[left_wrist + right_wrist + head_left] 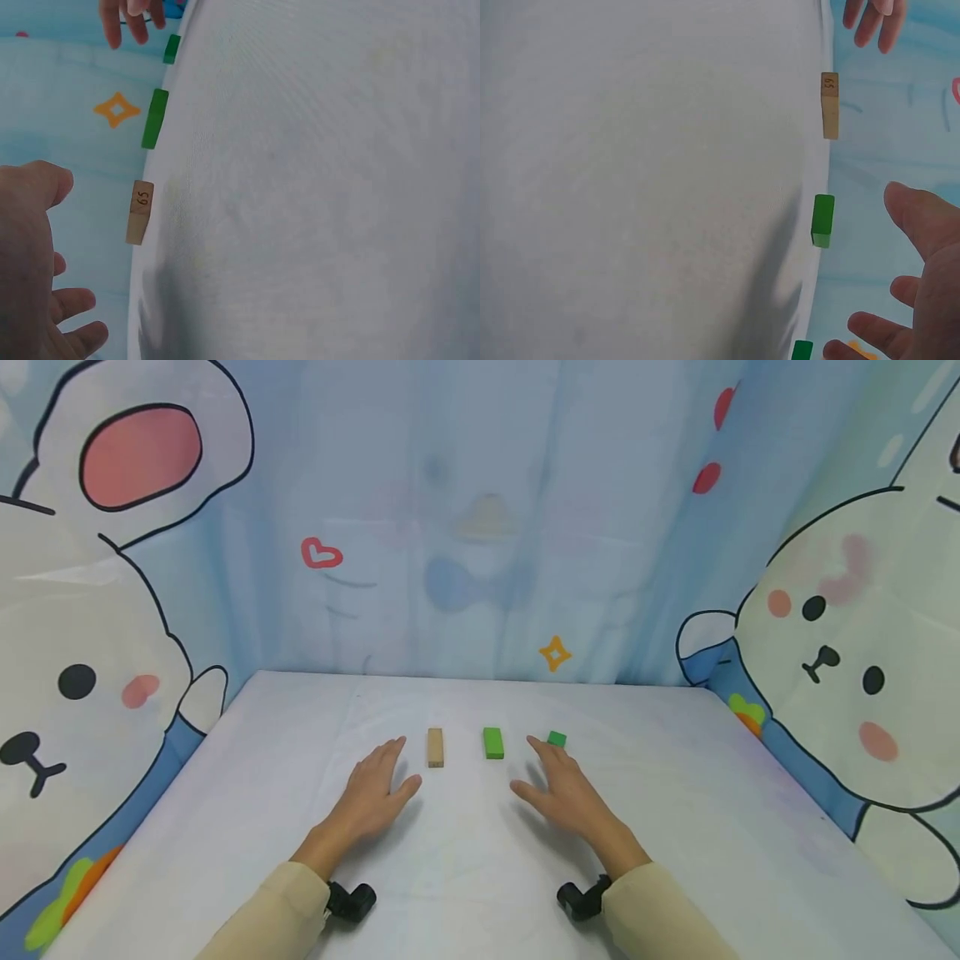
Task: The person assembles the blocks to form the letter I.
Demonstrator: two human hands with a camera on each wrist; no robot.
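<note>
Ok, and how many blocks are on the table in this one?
3: a wooden block beside the left hand, a green block in the middle, and a second green block partly hidden by the right hand in the head view. No others show.

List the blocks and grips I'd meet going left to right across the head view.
Left grip, tan wooden block, middle green block, right grip. The other green block overlaps the right grip here, so its place is unclear.

Left grip (372, 793), right grip (566, 792), both loose
</note>
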